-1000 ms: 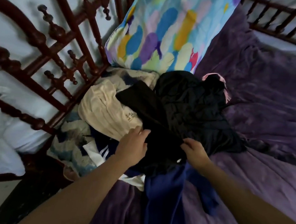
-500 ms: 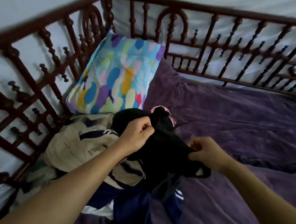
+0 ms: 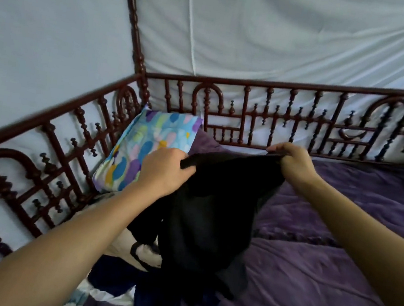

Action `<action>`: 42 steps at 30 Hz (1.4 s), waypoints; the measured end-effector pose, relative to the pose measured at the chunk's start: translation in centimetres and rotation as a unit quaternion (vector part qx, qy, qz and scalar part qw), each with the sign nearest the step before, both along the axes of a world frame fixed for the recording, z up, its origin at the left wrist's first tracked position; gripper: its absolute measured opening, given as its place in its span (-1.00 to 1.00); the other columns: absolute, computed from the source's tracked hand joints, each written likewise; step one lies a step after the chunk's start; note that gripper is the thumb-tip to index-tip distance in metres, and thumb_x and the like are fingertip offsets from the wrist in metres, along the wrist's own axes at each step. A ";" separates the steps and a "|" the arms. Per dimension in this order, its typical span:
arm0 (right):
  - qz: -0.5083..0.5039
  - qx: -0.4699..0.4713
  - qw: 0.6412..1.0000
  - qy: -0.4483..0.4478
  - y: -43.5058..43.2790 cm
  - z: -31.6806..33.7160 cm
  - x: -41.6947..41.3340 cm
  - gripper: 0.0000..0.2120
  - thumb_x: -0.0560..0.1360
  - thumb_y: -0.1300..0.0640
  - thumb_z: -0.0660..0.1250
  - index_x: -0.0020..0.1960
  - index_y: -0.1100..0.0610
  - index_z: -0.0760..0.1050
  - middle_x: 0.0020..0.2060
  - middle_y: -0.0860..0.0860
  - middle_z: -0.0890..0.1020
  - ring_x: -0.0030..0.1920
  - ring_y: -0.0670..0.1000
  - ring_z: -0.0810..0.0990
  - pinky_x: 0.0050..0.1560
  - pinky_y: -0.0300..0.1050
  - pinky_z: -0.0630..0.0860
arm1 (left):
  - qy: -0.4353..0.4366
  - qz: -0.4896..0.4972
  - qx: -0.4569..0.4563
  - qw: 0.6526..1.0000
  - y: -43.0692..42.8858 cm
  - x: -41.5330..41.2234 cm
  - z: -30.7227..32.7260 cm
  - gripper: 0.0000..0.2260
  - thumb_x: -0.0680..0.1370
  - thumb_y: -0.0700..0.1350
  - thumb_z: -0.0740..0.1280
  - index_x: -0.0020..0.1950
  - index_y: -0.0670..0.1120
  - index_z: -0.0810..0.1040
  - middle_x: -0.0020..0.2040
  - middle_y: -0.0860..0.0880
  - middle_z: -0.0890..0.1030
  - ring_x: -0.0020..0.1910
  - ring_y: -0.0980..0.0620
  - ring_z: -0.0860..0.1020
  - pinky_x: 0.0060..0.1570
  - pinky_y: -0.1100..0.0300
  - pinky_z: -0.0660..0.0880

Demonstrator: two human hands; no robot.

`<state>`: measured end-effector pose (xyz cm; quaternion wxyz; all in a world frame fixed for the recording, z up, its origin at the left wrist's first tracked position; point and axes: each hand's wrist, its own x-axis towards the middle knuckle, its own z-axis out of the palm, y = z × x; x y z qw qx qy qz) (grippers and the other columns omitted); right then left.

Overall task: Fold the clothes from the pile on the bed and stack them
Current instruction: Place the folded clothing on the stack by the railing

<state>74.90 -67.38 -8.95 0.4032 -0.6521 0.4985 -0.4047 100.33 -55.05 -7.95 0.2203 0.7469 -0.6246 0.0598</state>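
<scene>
Over a bed (image 3: 332, 285) with a purple cover, a black garment (image 3: 213, 218) hangs above the pile (image 3: 132, 246), its top edge pinched shut in the left hand (image 3: 165, 171) and right hand (image 3: 289, 161). Best to lift it clear, then spread it flat.

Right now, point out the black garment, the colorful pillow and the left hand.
black garment (image 3: 208, 220), head view, middle of the hanging cloth.
colorful pillow (image 3: 150, 143), head view, centre of its printed face.
left hand (image 3: 165, 171), head view, back of the hand.
</scene>
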 end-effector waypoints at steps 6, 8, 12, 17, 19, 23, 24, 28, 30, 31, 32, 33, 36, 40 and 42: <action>-0.022 -0.233 0.922 0.308 1.7 5.8 -4.8 -0.74 0.39 0.32 0.30 -0.03 0.03 0.56 -0.20 -0.03 0.58 -0.18 0.03 0.53 -0.24 -0.16 0.37 | 0.153 -0.076 -0.167 0.971 0.7 -1.6 5.1 -0.72 0.46 -0.32 0.25 0.10 -0.12 0.64 0.03 -0.08 0.63 0.05 -0.06 0.56 0.10 0.15 0.46; -0.059 -0.190 0.880 0.431 1.6 5.6 -7.5 -0.78 0.40 0.29 0.32 -0.02 0.05 0.56 -0.15 0.06 0.59 -0.14 0.14 0.55 -0.24 -0.11 0.37 | 0.218 -0.092 -0.201 0.951 0.8 -1.9 6.8 -0.67 0.39 -0.41 0.20 -0.11 -0.08 0.67 -0.15 -0.01 0.63 -0.10 0.04 0.57 -0.06 0.26 0.44; -0.076 -0.012 0.970 0.230 1.6 6.1 -10.9 -0.71 0.43 0.46 0.15 -0.26 0.22 0.58 -0.31 0.15 0.56 -0.28 0.14 0.54 -0.36 -0.14 0.47 | 0.314 -0.176 -0.030 0.932 0.8 -3.5 7.6 -0.65 0.42 -0.42 0.28 -0.22 0.05 0.60 -0.29 0.07 0.59 -0.26 0.13 0.53 -0.25 0.32 0.43; -0.089 -0.013 0.995 0.053 2.7 9.6 -8.7 -0.57 0.43 0.47 0.03 -0.15 0.18 0.65 -0.26 0.08 0.63 -0.24 0.02 0.58 -0.39 -0.30 0.50 | 0.347 -0.288 0.173 0.876 -0.2 -5.4 4.5 -0.91 0.49 -0.25 0.42 -0.16 -0.07 0.61 -0.27 0.04 0.60 -0.26 0.14 0.53 -0.21 0.32 0.46; -0.081 -0.036 0.994 0.064 3.2 10.4 -7.3 -0.59 0.44 0.43 0.05 -0.09 0.19 0.65 -0.29 0.05 0.64 -0.29 -0.03 0.59 -0.41 -0.32 0.45 | 0.307 -0.289 0.174 0.890 -0.8 -5.6 3.2 -0.76 0.47 -0.17 0.45 -0.38 -0.03 0.52 -0.45 0.12 0.46 -0.41 0.18 0.41 -0.37 0.36 0.34; -0.076 -0.113 0.980 0.143 3.3 11.0 -5.8 -0.65 0.45 0.40 0.14 -0.12 0.08 0.64 -0.26 -0.02 0.63 -0.29 -0.12 0.59 -0.29 -0.30 0.46 | 0.227 -0.199 0.053 0.952 -2.2 -5.3 1.8 -0.54 0.45 -0.15 0.41 -0.56 -0.08 0.25 -0.61 0.08 0.22 -0.54 0.12 0.25 -0.43 0.17 0.24; -0.086 -0.137 0.964 0.211 3.3 10.7 -6.1 -0.68 0.43 0.38 0.19 -0.12 0.04 0.62 -0.20 -0.01 0.62 -0.21 -0.05 0.58 -0.20 -0.23 0.47 | 0.216 -0.152 0.016 0.964 -2.7 -4.6 2.0 -0.57 0.45 -0.16 0.37 -0.57 -0.12 0.28 -0.62 0.06 0.27 -0.54 0.05 0.33 -0.41 0.14 0.29; -0.145 -0.071 0.842 0.514 3.4 7.7 -9.5 -0.77 0.38 0.30 0.28 -0.03 0.12 0.60 -0.02 0.14 0.63 -0.03 0.19 0.59 -0.13 -0.06 0.48 | 0.234 -0.041 -0.075 0.968 -4.7 -0.7 3.3 -0.64 0.40 -0.16 0.31 -0.56 -0.14 0.28 -0.58 -0.06 0.31 -0.49 -0.12 0.39 -0.41 0.11 0.36; -0.158 -0.007 0.855 0.494 3.6 6.3 -10.6 -0.75 0.38 0.31 0.28 -0.01 0.14 0.63 -0.03 0.16 0.64 -0.03 0.18 0.60 -0.08 -0.04 0.53 | 0.204 -0.061 -0.093 0.973 -5.5 0.7 3.5 -0.67 0.35 -0.19 0.34 -0.51 -0.08 0.23 -0.54 0.01 0.25 -0.49 -0.04 0.29 -0.44 0.16 0.23; -0.165 0.002 0.883 0.440 3.6 6.1 -10.6 -0.74 0.38 0.35 0.27 -0.02 0.16 0.64 -0.06 0.15 0.65 -0.06 0.16 0.61 -0.06 -0.04 0.55 | 0.209 -0.082 -0.096 0.970 -5.8 1.1 3.4 -0.73 0.34 -0.21 0.35 -0.46 -0.06 0.28 -0.49 0.02 0.32 -0.45 -0.01 0.32 -0.42 0.18 0.24; -0.174 0.000 0.915 0.365 3.6 6.2 -10.4 -0.74 0.39 0.39 0.26 -0.05 0.17 0.65 -0.10 0.14 0.66 -0.09 0.15 0.61 -0.05 -0.03 0.56 | 0.232 -0.101 -0.091 0.963 -6.2 1.4 3.2 -0.82 0.36 -0.23 0.35 -0.36 -0.06 0.38 -0.39 0.01 0.43 -0.37 0.00 0.40 -0.35 0.18 0.31; -0.183 -0.004 0.942 0.282 3.7 6.5 -10.0 -0.73 0.40 0.42 0.25 -0.11 0.17 0.66 -0.16 0.14 0.66 -0.14 0.13 0.62 -0.05 -0.03 0.56 | 0.269 -0.118 -0.074 0.953 -6.6 1.5 3.1 -0.89 0.41 -0.25 0.33 -0.23 -0.06 0.46 -0.26 -0.01 0.51 -0.25 -0.01 0.48 -0.24 0.16 0.39; -0.174 -0.011 0.979 0.110 4.4 8.2 -8.6 -0.70 0.44 0.46 0.25 -0.22 0.13 0.64 -0.28 0.09 0.64 -0.25 0.03 0.58 -0.15 -0.10 0.54 | 0.428 -0.177 -0.006 0.886 -7.6 1.8 2.9 -0.81 0.54 -0.30 0.22 -0.10 -0.10 0.59 -0.13 -0.08 0.61 -0.04 -0.10 0.58 0.02 0.07 0.49; -0.178 0.001 0.984 0.016 5.0 10.3 -7.3 -0.70 0.47 0.42 0.19 -0.21 0.17 0.64 -0.31 0.09 0.63 -0.35 0.02 0.57 -0.31 -0.21 0.48 | 0.478 -0.233 -0.037 0.846 -7.7 2.0 3.9 -0.72 0.56 -0.24 0.21 -0.29 -0.04 0.58 -0.36 0.07 0.56 -0.26 0.06 0.51 -0.25 0.24 0.39; -0.237 0.007 0.971 0.011 5.3 10.3 -7.3 -0.75 0.49 0.36 0.18 -0.15 0.22 0.63 -0.37 0.08 0.62 -0.45 -0.03 0.58 -0.44 -0.30 0.45 | 0.404 -0.282 -0.064 0.868 -7.8 2.7 4.6 -0.70 0.56 -0.17 0.26 -0.36 0.02 0.56 -0.48 0.15 0.49 -0.41 0.18 0.42 -0.39 0.34 0.32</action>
